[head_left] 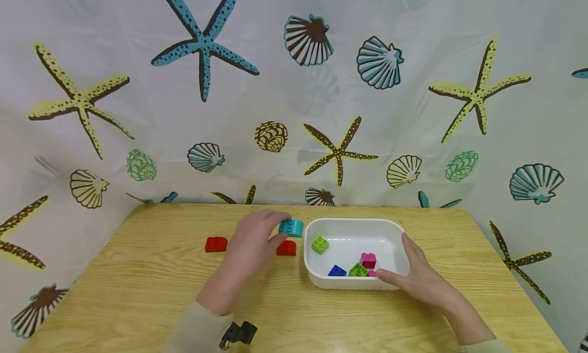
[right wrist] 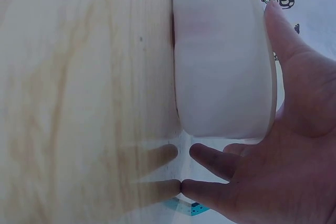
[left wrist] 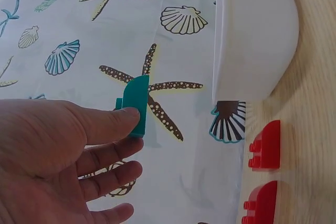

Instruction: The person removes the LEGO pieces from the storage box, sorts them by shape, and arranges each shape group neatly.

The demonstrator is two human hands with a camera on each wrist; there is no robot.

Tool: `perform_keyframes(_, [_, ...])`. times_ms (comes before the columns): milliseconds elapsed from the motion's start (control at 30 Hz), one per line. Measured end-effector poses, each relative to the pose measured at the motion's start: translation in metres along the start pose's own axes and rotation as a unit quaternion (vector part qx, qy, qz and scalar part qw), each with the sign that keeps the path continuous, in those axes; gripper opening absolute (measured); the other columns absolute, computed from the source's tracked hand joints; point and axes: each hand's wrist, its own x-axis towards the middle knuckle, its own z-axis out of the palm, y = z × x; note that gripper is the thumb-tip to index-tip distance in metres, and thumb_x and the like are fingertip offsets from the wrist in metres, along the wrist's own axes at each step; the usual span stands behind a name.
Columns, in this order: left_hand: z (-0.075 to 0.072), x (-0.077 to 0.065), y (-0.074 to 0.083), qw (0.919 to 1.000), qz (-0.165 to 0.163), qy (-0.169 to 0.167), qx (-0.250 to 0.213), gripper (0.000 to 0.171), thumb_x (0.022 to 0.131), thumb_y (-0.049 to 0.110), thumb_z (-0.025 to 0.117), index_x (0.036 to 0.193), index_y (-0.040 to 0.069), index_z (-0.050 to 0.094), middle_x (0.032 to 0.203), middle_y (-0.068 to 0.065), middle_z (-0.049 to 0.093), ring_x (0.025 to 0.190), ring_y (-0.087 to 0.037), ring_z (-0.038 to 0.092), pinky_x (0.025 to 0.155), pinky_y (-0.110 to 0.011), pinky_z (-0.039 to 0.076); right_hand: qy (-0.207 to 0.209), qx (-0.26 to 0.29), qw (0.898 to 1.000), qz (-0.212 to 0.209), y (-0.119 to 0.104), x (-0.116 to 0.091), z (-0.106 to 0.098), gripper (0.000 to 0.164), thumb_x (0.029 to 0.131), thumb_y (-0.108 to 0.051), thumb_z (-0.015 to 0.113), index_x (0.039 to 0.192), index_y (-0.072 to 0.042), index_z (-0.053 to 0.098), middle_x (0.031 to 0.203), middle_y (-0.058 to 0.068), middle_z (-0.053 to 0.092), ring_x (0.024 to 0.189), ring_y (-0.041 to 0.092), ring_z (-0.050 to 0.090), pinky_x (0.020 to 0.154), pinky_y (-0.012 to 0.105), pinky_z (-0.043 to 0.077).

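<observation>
My left hand (head_left: 254, 242) pinches a teal toy brick (head_left: 291, 228) between thumb and fingers, just left of the white box. In the left wrist view the teal brick (left wrist: 136, 103) shows a curved top and a stud, with the thumb across it. My right hand (head_left: 420, 275) spreads around the right end of the white plastic box (head_left: 351, 284), its thumb over the near rim. Fairly straight fingers show past the box's end in the right wrist view. Inside the box lie green bricks (head_left: 320, 245), a blue brick (head_left: 337, 271) and pink bricks (head_left: 368, 260).
Two red curved bricks stand on the wooden table (head_left: 138, 292): one red brick (head_left: 216, 244) left of my left hand, another red brick (head_left: 287, 248) between that hand and the box. A curtain (head_left: 275, 98) with starfish and shells hangs behind the table's far edge.
</observation>
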Motion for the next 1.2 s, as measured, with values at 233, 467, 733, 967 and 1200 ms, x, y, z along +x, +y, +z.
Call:
perform_keyframes(233, [-0.012, -0.005, -0.026, 0.9987, 0.032, 0.020, 0.035, 0.044, 0.092, 0.008, 0.091, 0.134, 0.008, 0.076, 0.132, -0.012, 0.075, 0.120, -0.039, 0.069, 0.105, -0.057, 0.057, 0.001, -0.001, 1.000, 0.000, 0.002, 0.000, 0.001, 0.136, 0.095, -0.064, 0.079, 0.174, -0.007, -0.015, 0.179, 0.032, -0.005, 0.161, 0.062, 0.010, 0.121, 0.081, 0.020])
perform_keyframes(467, [-0.022, -0.013, -0.060, 0.9987, 0.024, 0.014, 0.042, 0.046, 0.095, 0.007, 0.088, 0.138, 0.004, 0.073, 0.135, -0.016, 0.073, 0.122, -0.043, 0.067, 0.102, -0.060, 0.057, 0.002, -0.001, 1.000, -0.001, 0.001, 0.000, 0.002, 0.137, 0.095, -0.065, 0.080, 0.174, -0.007, -0.015, 0.179, 0.032, -0.004, 0.160, 0.062, 0.011, 0.121, 0.081, 0.021])
perform_keyframes(733, [-0.035, -0.022, -0.106, 0.9989, -0.003, -0.002, 0.046, 0.046, 0.099, 0.009, 0.084, 0.142, 0.002, 0.070, 0.139, -0.021, 0.070, 0.126, -0.048, 0.063, 0.105, -0.065, 0.054, 0.003, -0.004, 1.000, 0.002, 0.001, 0.001, 0.002, 0.137, 0.095, -0.065, 0.079, 0.174, -0.007, -0.016, 0.179, 0.032, -0.005, 0.160, 0.063, 0.011, 0.120, 0.081, 0.022])
perform_keyframes(967, [-0.042, -0.031, -0.141, 0.9983, -0.021, -0.006, 0.054, 0.045, 0.100, 0.010, 0.083, 0.142, 0.001, 0.069, 0.139, -0.023, 0.070, 0.128, -0.051, 0.061, 0.106, -0.068, 0.052, 0.004, -0.005, 1.000, -0.002, 0.000, 0.001, 0.001, 0.136, 0.095, -0.065, 0.079, 0.174, -0.006, -0.015, 0.179, 0.033, -0.005, 0.160, 0.063, 0.011, 0.120, 0.081, 0.022])
perform_keyframes(1200, [-0.047, -0.035, -0.170, 0.9972, -0.013, 0.010, 0.074, 0.045, 0.097, 0.008, 0.085, 0.139, 0.000, 0.071, 0.134, -0.025, 0.072, 0.121, -0.053, 0.065, 0.099, -0.069, 0.055, 0.003, -0.005, 1.000, -0.003, 0.000, 0.001, 0.001, 0.136, 0.095, -0.065, 0.079, 0.174, -0.007, -0.015, 0.179, 0.033, -0.005, 0.160, 0.063, 0.011, 0.119, 0.082, 0.022])
